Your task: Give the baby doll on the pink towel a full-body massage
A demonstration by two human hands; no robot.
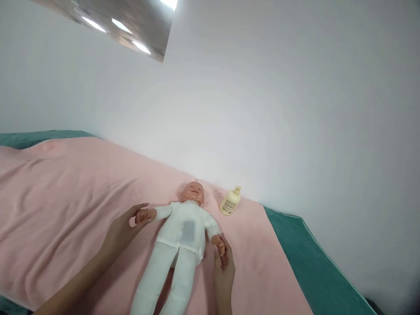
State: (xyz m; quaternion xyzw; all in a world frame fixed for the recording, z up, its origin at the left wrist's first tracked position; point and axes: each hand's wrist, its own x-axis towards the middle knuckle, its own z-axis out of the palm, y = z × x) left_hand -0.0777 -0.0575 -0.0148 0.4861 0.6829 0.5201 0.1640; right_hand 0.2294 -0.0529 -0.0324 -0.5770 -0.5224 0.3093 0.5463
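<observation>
A baby doll (pixel 182 232) with a white cloth body lies on its back on a pink blanket (pixel 82 183), its head toward the wall and its arms spread. My left hand (pixel 126 227) holds the doll's hand on the left side between thumb and fingers. On the right, my right hand (pixel 224 267) is closed round the doll's other hand, thumb on top. A grey patch shows on the doll's chest. The lower ends of its legs are cut off by the frame's bottom edge.
A pale yellow pump bottle (pixel 230 202) lies on the blanket right of the doll's head. Green cloth (pixel 315 258) shows beyond the blanket's edges. A white wall (pixel 262 100) rises behind, with a shiny reflective panel (pixel 131 22) at the upper left.
</observation>
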